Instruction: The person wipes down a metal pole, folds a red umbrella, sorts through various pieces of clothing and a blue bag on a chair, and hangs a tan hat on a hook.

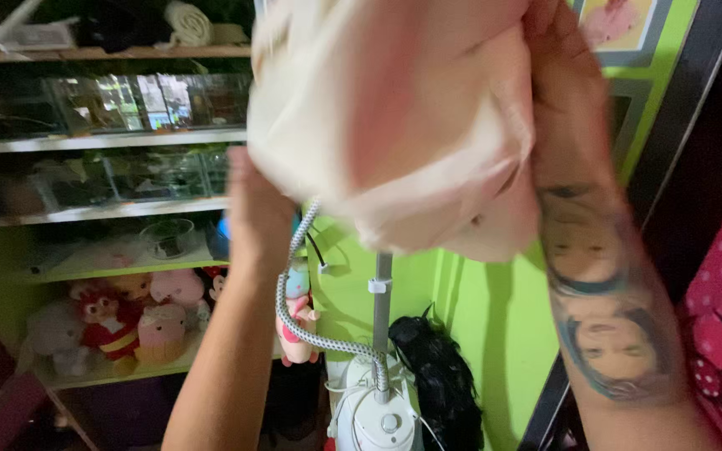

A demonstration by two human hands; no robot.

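— What stood around, from the left?

— Shelves (102,138) with glass boxes, plush toys (127,321) below, then a garment steamer (382,413), its braided hose (294,309) and pole (383,309) rising behind the cloth.

— And the hands?

— The left hand (256,209) touched the cream cloth (403,117) from below, its grip hidden. The right hand (557,83) clutched it. The cloth was bunched overhead, sagging downward, no clear long axis.

Both raised hands, left hand (256,209) and right hand (561,92), on a cream cloth (403,125) above a garment steamer (378,409).
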